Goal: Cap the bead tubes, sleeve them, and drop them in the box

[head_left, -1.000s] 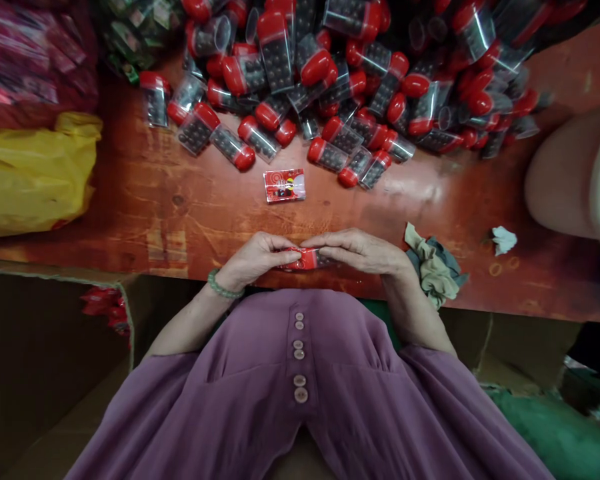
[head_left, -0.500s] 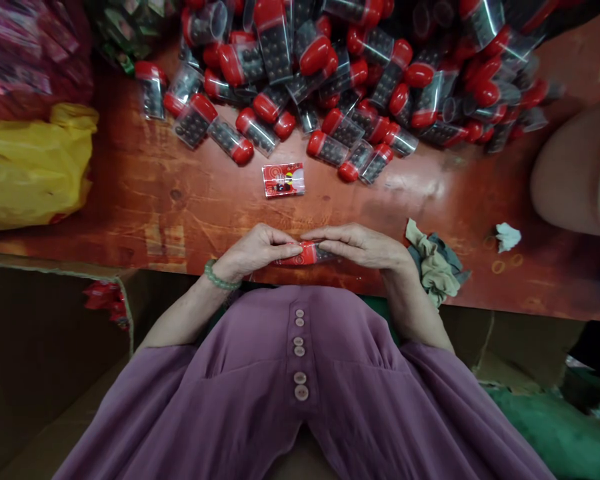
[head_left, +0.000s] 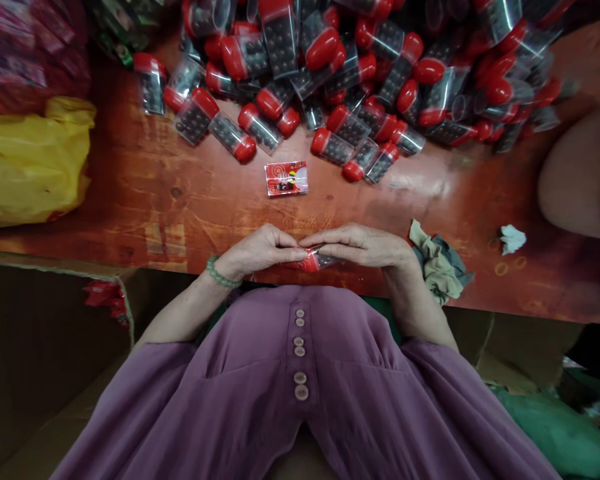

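A clear tube of dark balls with a red end [head_left: 310,261] lies sideways between my hands at the table's front edge. My left hand [head_left: 260,253] pinches its red left part, where a printed swirl shows; whether that is a cap or a label sleeve over it, I cannot tell. My right hand [head_left: 367,247] is closed over the clear right part, fingers together and pointing left. Both hands' fingertips nearly meet above the tube and hide much of it. Just beyond them lies a red printed label piece [head_left: 287,179], flat on the table.
Many red-capped tubes [head_left: 280,47] lie heaped across the back of the wooden table [head_left: 220,207]. At left sit a yellow bag [head_left: 30,163] and a pink bag [head_left: 33,53]. Crumpled cloth [head_left: 437,263], white tissue [head_left: 513,239] and a pale bucket [head_left: 580,177] are at right.
Both hands stay on the tube, with only a small shift of the fingers. Less of the tube's red part shows. The whole view has moved slightly.
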Demonstrator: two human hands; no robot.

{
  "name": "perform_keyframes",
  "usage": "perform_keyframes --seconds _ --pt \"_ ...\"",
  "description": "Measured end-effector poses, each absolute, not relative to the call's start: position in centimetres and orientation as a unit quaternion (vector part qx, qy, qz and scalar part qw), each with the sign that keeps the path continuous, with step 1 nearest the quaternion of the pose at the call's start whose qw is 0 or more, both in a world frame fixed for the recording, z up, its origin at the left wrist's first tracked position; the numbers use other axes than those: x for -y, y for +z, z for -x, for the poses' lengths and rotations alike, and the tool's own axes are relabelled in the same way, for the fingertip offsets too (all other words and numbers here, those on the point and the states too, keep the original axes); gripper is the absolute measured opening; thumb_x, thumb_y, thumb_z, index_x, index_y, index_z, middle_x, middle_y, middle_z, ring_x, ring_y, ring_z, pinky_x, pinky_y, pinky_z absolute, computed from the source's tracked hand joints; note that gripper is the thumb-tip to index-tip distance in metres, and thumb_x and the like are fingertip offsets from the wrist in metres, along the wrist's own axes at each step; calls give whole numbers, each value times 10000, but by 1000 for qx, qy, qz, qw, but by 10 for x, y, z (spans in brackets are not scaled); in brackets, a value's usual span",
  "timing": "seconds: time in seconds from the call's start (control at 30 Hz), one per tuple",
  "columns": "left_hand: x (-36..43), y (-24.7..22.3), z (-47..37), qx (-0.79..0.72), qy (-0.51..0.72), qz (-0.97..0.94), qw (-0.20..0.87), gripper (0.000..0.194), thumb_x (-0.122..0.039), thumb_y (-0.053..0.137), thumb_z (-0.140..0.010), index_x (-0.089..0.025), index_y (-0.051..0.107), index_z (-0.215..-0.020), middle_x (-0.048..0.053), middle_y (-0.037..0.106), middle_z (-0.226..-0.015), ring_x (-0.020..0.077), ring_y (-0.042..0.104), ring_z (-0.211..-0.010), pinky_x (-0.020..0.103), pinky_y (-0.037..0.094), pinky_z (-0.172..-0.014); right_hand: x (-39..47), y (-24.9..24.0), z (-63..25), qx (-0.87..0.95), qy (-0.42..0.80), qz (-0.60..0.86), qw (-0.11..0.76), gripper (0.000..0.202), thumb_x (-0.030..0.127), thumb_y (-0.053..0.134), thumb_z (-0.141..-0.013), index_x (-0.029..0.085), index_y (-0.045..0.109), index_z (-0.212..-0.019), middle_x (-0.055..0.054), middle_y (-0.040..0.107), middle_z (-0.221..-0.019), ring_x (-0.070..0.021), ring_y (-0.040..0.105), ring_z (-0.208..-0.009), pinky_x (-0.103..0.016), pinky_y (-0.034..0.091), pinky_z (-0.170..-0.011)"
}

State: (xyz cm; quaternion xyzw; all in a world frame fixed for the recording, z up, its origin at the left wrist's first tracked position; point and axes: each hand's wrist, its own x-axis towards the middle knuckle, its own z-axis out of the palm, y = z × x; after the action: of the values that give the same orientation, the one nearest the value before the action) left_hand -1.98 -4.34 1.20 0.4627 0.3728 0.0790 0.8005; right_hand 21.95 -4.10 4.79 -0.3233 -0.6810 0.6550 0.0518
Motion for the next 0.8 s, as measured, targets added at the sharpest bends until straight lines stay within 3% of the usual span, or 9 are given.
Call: perform_keyframes --seconds 0.23,0.43,0.6,0.8 --pt "45 11 19 -376 95 -378 841 380 -493 787 -711 -115 773 -752 25 652 -603 84 492 -533 208 380 -519 48 43 -217 596 680 411 118 367 403 490 -994 201 707 -1209 -33 750 -1127 -160 689 -992 -301 513 -920" --pt "44 10 16 -362 111 -364 851 408 -540 809 -686 -136 793 -742 64 715 -660 117 572 -559 237 447 -557 56 32 -217 545 728 385 154 420 407 703 -859 168 682 -1204 -16 729 -937 -126 660 -808 -253 517 -768" --pt "42 12 16 -349 123 -375 850 376 -493 853 -656 -133 784 -738 81 737 -701 148 647 -627 258 519 -632 61 30 -210 533 708 426 182 376 406 702 -856 167 701 -1146 -19 729 -903 -133 653 -779 -255 510 -735" --pt "40 14 9 -396 113 -312 856 416 -507 866 -647 -118 735 -716 63 715 -649 127 653 -579 234 543 -593 64 41 -199 643 573 469 197 282 352 643 -900 176 702 -1112 -53 733 -1041 -170 659 -889 -294 498 -830"
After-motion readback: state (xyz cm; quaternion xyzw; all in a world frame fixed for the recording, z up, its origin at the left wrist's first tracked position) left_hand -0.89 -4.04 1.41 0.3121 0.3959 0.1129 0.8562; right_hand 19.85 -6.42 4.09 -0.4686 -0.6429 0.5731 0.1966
